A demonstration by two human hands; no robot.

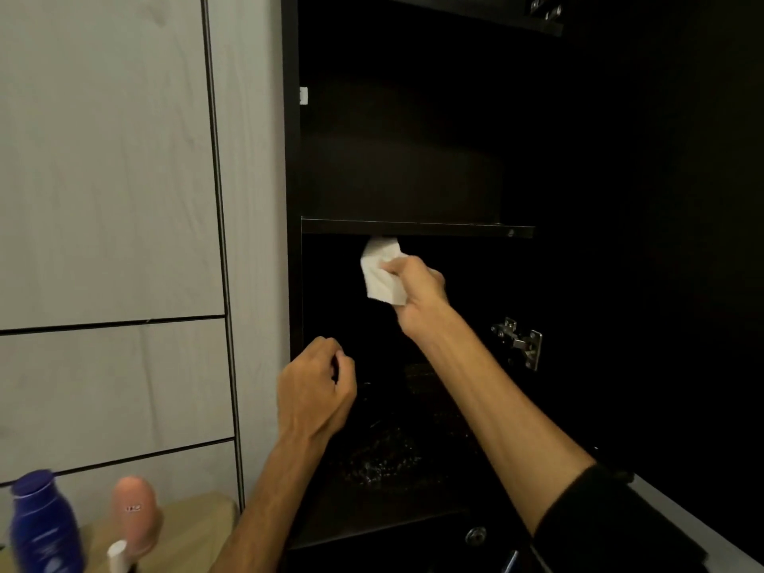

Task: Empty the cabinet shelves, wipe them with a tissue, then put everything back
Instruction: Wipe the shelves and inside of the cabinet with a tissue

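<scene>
Three containers are seen at lower left of frame on a pale wood desk (194,514): 1 blue bottle (43,527), 1 pink bottle (134,510), 1 small white item (118,556), partly cut off, type not told. All stand outside the cabinet, well apart from it.

Left hand (314,394) is held at lower centre, just by the cabinet's left edge; fingers loosely curled, nothing held.

Centre of frame: 1 folded white tissue (380,270) is pinched by the right hand (417,295), thumb on top, fingers curled behind. Tissue's long axis runs near upright, top edge touching or just under the front lip of the middle shelf (417,227). Shelf lies directly above the right hand, so that hand is the nearer one; left is lower and further off.

Shelves counted: 2 boards visible (middle one, plus 1 at upper right (496,18)), and a cabinet floor (384,461) w/ pale specks or smears. No items are seen on them, though the interior is very dark. 1 metal hinge (519,343) sits at right.

Judged: emptying done, wiping in hand; next stroke likely needs tissue lifted over the lip onto the shelf top, or dropped to the speckled floor.
</scene>
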